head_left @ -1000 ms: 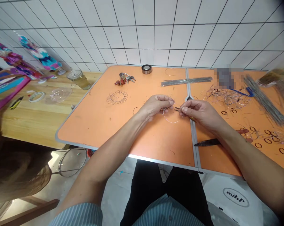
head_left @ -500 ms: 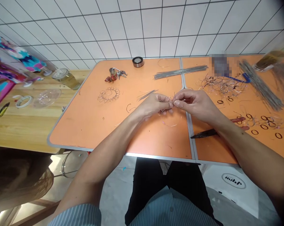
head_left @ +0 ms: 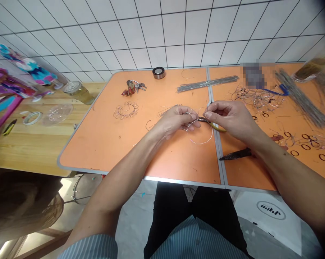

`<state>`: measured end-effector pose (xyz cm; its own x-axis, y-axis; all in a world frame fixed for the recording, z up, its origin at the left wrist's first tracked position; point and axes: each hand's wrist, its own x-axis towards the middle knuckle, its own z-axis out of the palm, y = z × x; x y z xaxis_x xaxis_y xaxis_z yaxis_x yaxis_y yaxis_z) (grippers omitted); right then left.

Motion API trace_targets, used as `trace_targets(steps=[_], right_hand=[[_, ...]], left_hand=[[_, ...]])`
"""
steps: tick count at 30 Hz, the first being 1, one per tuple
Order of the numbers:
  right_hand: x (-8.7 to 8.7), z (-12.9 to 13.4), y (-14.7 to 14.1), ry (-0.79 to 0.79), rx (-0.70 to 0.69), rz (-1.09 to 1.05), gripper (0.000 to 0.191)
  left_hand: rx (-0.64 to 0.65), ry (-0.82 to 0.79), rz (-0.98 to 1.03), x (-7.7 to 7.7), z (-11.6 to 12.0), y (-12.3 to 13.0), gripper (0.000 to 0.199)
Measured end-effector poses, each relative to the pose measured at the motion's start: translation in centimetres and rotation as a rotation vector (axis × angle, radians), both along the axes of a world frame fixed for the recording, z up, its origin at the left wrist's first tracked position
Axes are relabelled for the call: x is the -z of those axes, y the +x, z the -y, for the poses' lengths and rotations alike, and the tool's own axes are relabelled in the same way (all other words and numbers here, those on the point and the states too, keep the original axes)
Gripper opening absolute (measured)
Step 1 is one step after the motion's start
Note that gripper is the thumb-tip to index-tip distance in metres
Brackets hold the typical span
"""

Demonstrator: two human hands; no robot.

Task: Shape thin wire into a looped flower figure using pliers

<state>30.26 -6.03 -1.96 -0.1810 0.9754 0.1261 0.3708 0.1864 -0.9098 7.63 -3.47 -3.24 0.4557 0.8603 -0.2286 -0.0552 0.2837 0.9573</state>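
My left hand [head_left: 175, 120] pinches a thin silver wire loop [head_left: 200, 142] just above the orange tabletop [head_left: 105, 151]. My right hand [head_left: 228, 118] grips small pliers [head_left: 205, 120] with a yellow handle, and their dark jaws reach in at the wire near my left fingertips. My fingers hide part of the wire and the pliers' grip. Loose wire ends fan out behind my left hand. To the left of it lies a flower-shaped wire piece [head_left: 126, 110].
A bundle of straight wires [head_left: 207, 83] crosses the table's central metal seam. A tangled wire heap [head_left: 256, 99], dark wire rings [head_left: 305, 144] and a dark blade [head_left: 236, 154] lie on the right. Keys [head_left: 132, 87] and a tape roll [head_left: 158, 72] sit at the back. A person's hair [head_left: 19, 194] shows lower left.
My hands have drawn slightly apart, and the wire loop now hangs larger below them. The pliers' yellow handle shows more clearly beyond my right hand. The view has shifted slightly.
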Motion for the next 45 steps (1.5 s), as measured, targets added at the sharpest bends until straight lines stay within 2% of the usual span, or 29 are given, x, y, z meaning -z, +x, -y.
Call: trace_targets(steps=[7, 14, 25, 31, 35, 45], right_hand=[[-0.03, -0.03, 0.08, 0.024, 0.013, 0.005, 0.029], [-0.06, 0.03, 0.01, 0.030, 0.016, 0.011, 0.032], [-0.21, 0.05, -0.14, 0.045, -0.006, 0.002, 0.035], [0.17, -0.18, 0.06, 0.046, -0.055, -0.036, 0.039], [0.38, -0.33, 0.17, 0.076, -0.074, -0.036, 0.042], [0.58, -0.37, 0.32, 0.112, -0.030, -0.074, 0.044]], left_hand=[[-0.002, 0.024, 0.000, 0.15, -0.11, 0.00, 0.008], [-0.008, 0.055, -0.031, 0.11, 0.01, 0.39, 0.014], [-0.062, 0.116, -0.070, 0.77, -0.01, 0.70, 0.009], [-0.017, 0.131, -0.059, 0.76, 0.07, 0.57, 0.006], [-0.016, 0.114, -0.043, 0.71, 0.11, 0.51, 0.009], [-0.107, 0.017, -0.009, 0.64, 0.07, 0.71, 0.010]])
